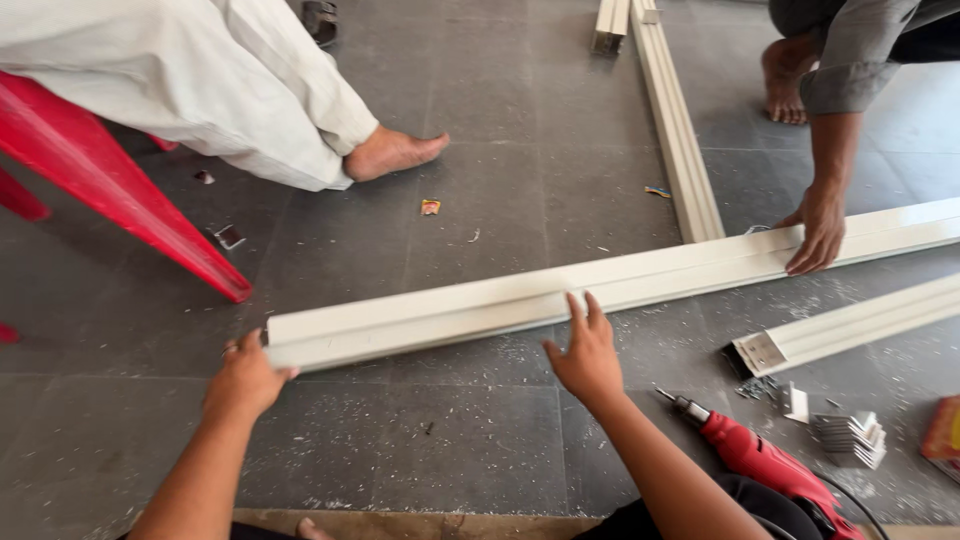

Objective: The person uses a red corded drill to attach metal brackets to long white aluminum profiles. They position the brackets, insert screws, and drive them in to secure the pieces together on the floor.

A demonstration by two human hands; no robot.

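The long cream frame profile (600, 285) lies flat on the grey tiled floor (480, 440), running from the lower left up toward the right edge, and I'd judge the work only partly done: a second cream profile (680, 140) already meets it at a right angle near the far side, so one corner looks laid out, but the near left end is still free and no fixing shows there. The left hand (243, 378) sits at that cut end, fingers (262, 345) curled against its face and lower edge, touching rather than gripping round it. The right hand (588, 355) rests at the near edge about midway along, fingers (585, 308) straight, slightly spread and lying up onto the top face, flat and not clamped. Further right, another person's hand (820, 232) presses down on the same profile close to the corner. A red drill (760, 460) lies unused on the floor just beside the right forearm, with a stack of small metal brackets (850, 435) and a shorter cream offcut (850, 325) near it, and drilling dust is scattered about.
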